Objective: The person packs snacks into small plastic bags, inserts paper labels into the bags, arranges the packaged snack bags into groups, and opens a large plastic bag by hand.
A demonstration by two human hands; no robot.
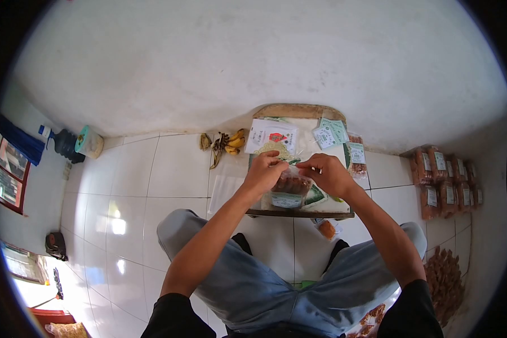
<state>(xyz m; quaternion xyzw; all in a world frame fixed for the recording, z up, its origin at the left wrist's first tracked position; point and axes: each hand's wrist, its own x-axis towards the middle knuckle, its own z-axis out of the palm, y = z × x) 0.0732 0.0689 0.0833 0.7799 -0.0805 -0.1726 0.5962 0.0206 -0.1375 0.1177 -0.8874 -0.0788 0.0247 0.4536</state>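
Note:
A clear plastic bag (pixel 290 188) of reddish-brown food stands on the low table, with a pale green label (pixel 286 200) showing near its bottom. My left hand (pixel 265 173) grips the gathered top of this bag from the left, fingers closed. From the right, my right hand (pixel 327 172) pinches the same top edge between thumb and fingers. The fingertips of both hands are close together, and they partly cover the bag's mouth. Just beyond my hands lies a white printed packet (pixel 273 135) with a red mark.
The low table (pixel 315 214) also bears green labels (pixel 331 133). Another filled bag (pixel 356 155) sits at its right edge. Bananas (pixel 235 142) lie on the floor to the left. Filled packs (pixel 448 180) are stacked by the right wall, near a brown heap (pixel 445 279).

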